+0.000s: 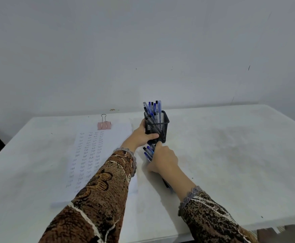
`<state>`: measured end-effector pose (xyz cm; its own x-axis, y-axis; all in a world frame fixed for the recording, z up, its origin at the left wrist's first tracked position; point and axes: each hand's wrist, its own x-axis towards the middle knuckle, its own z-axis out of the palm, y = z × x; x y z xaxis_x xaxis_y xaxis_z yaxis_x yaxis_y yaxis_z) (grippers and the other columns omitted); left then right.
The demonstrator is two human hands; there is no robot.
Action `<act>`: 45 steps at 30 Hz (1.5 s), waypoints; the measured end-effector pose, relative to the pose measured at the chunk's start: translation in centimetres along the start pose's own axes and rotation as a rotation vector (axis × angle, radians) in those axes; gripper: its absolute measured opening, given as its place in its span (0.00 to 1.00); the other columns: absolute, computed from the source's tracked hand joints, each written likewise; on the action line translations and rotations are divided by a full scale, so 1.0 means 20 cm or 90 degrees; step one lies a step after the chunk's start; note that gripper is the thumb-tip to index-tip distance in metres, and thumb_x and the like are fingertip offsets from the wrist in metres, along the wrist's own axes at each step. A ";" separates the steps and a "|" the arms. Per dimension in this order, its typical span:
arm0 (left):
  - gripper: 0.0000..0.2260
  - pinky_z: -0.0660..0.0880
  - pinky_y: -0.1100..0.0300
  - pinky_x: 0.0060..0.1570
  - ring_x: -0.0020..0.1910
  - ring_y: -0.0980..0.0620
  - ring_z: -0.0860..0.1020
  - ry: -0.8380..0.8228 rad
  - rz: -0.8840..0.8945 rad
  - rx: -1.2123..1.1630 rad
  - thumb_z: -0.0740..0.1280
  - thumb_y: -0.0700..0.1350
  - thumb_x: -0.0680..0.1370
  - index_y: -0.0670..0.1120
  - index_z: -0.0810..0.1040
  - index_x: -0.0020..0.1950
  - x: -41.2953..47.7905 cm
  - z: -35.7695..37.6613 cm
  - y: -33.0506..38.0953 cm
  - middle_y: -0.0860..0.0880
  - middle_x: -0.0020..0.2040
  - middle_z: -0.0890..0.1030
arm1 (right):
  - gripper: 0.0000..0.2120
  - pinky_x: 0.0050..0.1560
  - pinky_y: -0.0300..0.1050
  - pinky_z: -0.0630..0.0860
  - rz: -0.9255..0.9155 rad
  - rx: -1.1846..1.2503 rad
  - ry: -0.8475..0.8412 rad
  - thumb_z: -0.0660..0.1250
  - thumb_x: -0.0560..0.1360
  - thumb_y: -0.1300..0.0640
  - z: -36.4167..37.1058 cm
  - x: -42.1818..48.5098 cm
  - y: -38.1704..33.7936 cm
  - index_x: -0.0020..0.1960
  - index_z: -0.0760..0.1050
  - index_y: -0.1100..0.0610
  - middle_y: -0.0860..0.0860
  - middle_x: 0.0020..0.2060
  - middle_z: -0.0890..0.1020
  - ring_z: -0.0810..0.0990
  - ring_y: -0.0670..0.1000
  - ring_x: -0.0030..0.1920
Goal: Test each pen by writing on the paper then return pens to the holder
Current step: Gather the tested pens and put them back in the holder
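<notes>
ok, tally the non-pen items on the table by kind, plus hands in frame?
Mesh pen holder: 1
Sheet of paper: 1
Pink binder clip: 1
Hands: 2, left hand on the holder, right hand on a bunch of loose pens
Total: 5

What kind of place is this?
Probably a plain desk for writing, set against a bare wall. There's a mesh pen holder full of pens, paper covered in test scribbles, and a pink binder clip.
</notes>
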<state>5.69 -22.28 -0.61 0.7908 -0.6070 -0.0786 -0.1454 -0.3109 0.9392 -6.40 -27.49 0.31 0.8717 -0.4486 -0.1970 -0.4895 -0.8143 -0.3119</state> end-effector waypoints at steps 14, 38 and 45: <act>0.32 0.72 0.61 0.57 0.59 0.54 0.74 0.086 0.068 -0.065 0.73 0.42 0.71 0.47 0.62 0.71 0.02 0.06 -0.07 0.53 0.63 0.73 | 0.13 0.29 0.43 0.75 -0.094 0.684 -0.042 0.65 0.66 0.74 -0.32 0.18 0.27 0.45 0.69 0.61 0.56 0.31 0.76 0.77 0.54 0.27; 0.29 0.75 0.69 0.47 0.50 0.63 0.78 0.183 0.082 -0.111 0.81 0.47 0.59 0.59 0.70 0.53 0.10 0.11 -0.05 0.60 0.50 0.79 | 0.20 0.45 0.50 0.78 -0.260 0.833 0.342 0.69 0.66 0.70 -0.56 0.56 -0.03 0.45 0.68 0.48 0.52 0.39 0.78 0.77 0.52 0.39; 0.27 0.72 0.76 0.37 0.44 0.68 0.77 0.171 0.080 -0.101 0.80 0.43 0.61 0.60 0.69 0.50 0.08 0.10 -0.02 0.63 0.47 0.78 | 0.17 0.30 0.28 0.69 -0.256 0.719 0.398 0.69 0.66 0.67 -0.56 0.51 -0.11 0.49 0.66 0.54 0.47 0.33 0.73 0.69 0.40 0.27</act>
<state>5.82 -24.66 -1.86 0.9045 -0.4116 0.1117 -0.1731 -0.1151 0.9782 3.87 -34.41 9.42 0.6725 -0.5900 0.4468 0.3145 -0.3187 -0.8942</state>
